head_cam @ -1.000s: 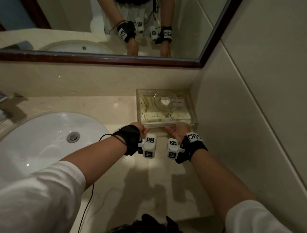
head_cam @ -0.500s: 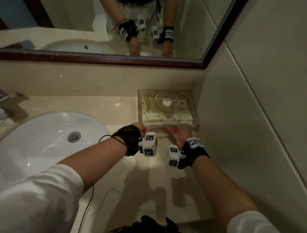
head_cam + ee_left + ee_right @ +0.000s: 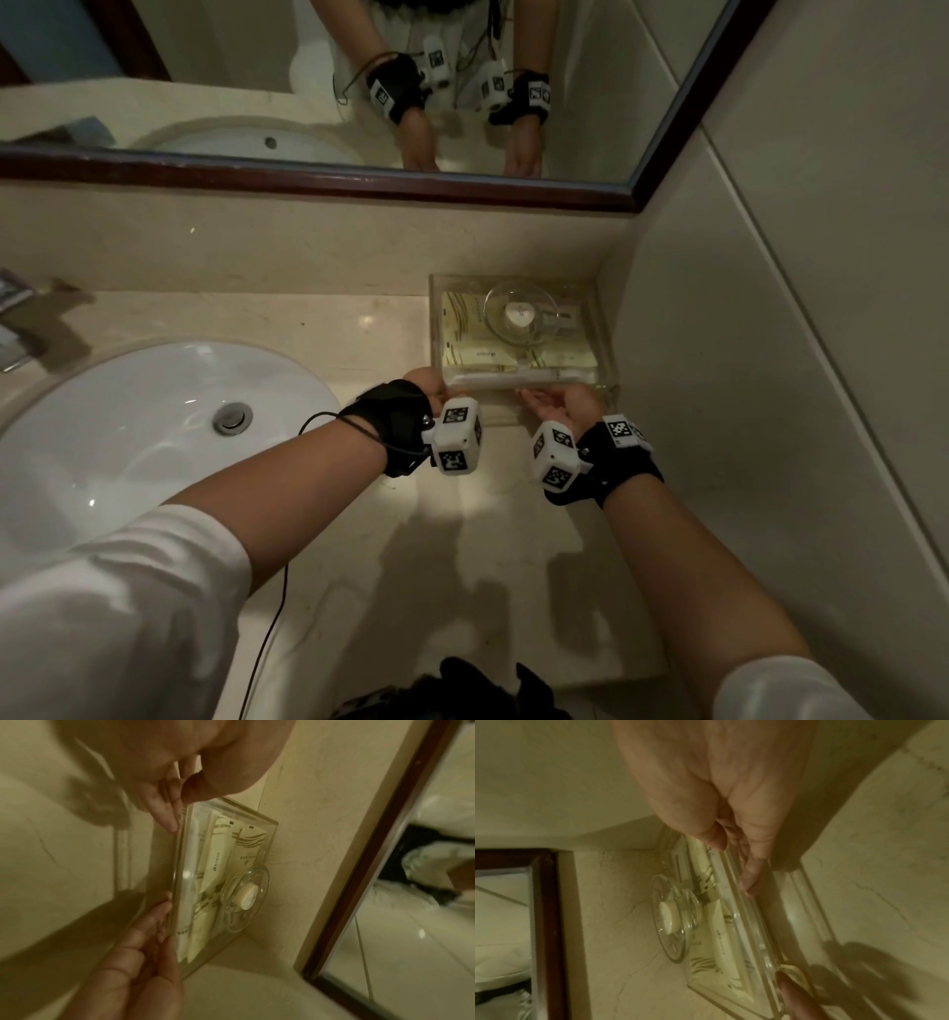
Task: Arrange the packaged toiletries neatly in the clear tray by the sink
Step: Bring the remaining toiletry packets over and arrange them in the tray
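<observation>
The clear tray (image 3: 434,329) stands in the counter's back right corner. Cream packets with gold stripes (image 3: 472,352) lie flat inside it, with a long white tube along the near wall. On top of them sits a glass dish (image 3: 494,308) with a small round white soap (image 3: 518,313). My left hand (image 3: 431,388) touches the tray's near left corner, its fingers (image 3: 167,815) against the wall. My right hand (image 3: 557,403) lies along the near wall with straight fingers (image 3: 750,876). Neither hand holds anything.
A white sink (image 3: 128,437) with a metal drain (image 3: 232,417) fills the counter's left. The mirror's dark wooden frame (image 3: 308,177) runs above the backsplash. A tiled side wall (image 3: 770,360) stands close to the tray's right. A tap (image 3: 15,318) shows at the far left.
Hands and tray keep nearly the same places at the corner; only the view shifts a little.
</observation>
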A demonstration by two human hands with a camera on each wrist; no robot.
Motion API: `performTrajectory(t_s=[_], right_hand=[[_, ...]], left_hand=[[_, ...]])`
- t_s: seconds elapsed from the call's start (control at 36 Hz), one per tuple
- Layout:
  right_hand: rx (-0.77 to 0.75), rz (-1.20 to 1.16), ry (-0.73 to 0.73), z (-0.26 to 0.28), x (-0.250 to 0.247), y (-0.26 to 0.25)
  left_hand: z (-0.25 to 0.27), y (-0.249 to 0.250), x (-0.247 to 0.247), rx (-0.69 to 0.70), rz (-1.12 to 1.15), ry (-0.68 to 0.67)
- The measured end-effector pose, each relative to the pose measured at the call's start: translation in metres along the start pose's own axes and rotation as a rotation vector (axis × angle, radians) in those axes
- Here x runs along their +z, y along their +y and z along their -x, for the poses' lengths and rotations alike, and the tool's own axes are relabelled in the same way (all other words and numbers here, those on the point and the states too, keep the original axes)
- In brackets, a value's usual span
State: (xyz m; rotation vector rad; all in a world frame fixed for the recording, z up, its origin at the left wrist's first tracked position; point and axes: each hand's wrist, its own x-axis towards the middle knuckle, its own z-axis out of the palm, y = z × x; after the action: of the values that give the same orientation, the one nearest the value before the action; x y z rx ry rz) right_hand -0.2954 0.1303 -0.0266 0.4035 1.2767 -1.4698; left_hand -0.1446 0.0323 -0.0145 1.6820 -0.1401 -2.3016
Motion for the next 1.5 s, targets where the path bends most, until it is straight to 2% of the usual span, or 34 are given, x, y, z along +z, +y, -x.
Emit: performTrajectory(t_s=[0.06,0.11,0.25,0.33,0.36,0.44,0.64,0.81,0.92,1.06,1.19,1.33,1.5], right_hand=[[-0.011,0.005,0.019,0.0,0.001,0.003],[-0.028,0.003,0.022,0.0,0.002,0.006],[-0.065,0.051,0.013,0.004,0.004,0.01],[-0.037,0.048,0.04,0.003,0.004,0.01],[-0.029,0.039,0.049,0.004,0.004,0.009],[-0.015,0.019,0.04,0.01,0.008,0.01],[-0.07,-0.037,0.028,0.017,0.008,0.022],[-0.099,-0.09,0.012,0.019,0.003,0.03],[-0.12,-0.086,0.023,0.028,0.004,0.032],[-0.113,-0.028,0.02,0.046,0.011,0.034],[-0.121,0.134,0.038,0.057,0.014,0.036],[-0.146,0.186,0.028,0.072,0.019,0.037],[-0.199,0.308,0.044,0.085,0.03,0.039]], left_hand=[[-0.005,0.0,-0.006,0.036,-0.208,0.006],[0.004,-0.002,-0.009,0.073,-0.297,0.035],[-0.002,0.009,-0.015,0.065,-0.31,0.005],[-0.009,0.013,-0.02,0.032,-0.278,-0.015],[-0.007,0.012,-0.022,0.051,-0.313,-0.022],[-0.002,0.01,-0.024,0.056,-0.231,-0.069],[0.004,0.003,-0.034,0.094,-0.184,-0.145],[0.003,-0.007,-0.042,0.129,-0.281,-0.181],[0.008,-0.008,-0.047,0.1,-0.329,-0.242],[0.02,-0.005,-0.05,0.132,-0.475,-0.294],[0.026,-0.003,-0.052,0.273,-0.575,-0.233],[0.043,0.001,-0.057,0.248,-0.651,-0.258],[0.058,0.013,-0.059,0.227,-0.582,-0.269]])
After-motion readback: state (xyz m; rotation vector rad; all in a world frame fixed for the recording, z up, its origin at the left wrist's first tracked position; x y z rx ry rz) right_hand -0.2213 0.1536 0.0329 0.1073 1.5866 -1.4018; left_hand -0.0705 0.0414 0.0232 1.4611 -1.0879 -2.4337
